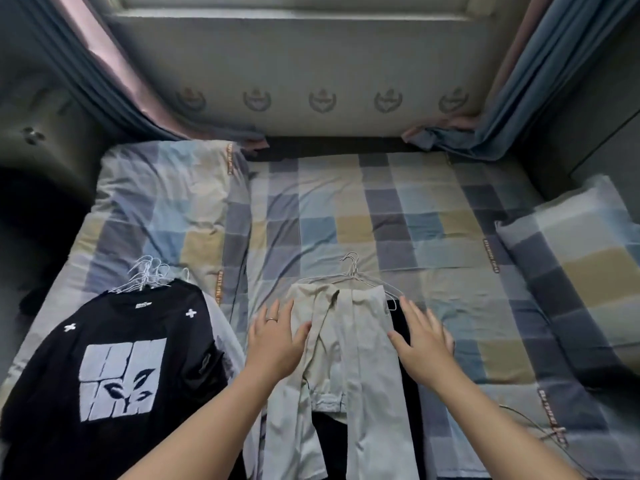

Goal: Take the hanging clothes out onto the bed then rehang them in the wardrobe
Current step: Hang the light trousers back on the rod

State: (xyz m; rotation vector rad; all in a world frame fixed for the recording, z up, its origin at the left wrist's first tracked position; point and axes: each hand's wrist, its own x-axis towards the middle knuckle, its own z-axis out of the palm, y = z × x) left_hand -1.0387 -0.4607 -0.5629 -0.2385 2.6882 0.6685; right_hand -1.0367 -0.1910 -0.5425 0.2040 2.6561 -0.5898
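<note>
A pair of pale beige trousers (pixel 349 358) lies flat on the bed (pixel 433 216), folded over thin white wire hangers (pixel 353 277) whose hooks point toward the window wall. Everything else is placed against these trousers. The left hand (pixel 277 336) rests at their left edge, palm down with fingers spread and holding nothing, its thumb touching the cloth; a ring (pixel 271 319) sits on one finger. The right hand (pixel 420 344) lies just beside their right edge, likewise flat and spread, gripping nothing, over a dark garment (pixel 403 327) that shows from under the trousers. Left of the trousers, a black T-shirt (pixel 117 368) with a white block print lies on top of a stack of clothes, with a bunch of white wire hangers (pixel 147 277) at its collar. A checked pillow (pixel 162 209) lies beyond that stack, and a second checked pillow (pixel 585 258) sits well to the right of the trousers. Blue-and-pink curtains (pixel 114 74) hang at both far corners of the bed.
</note>
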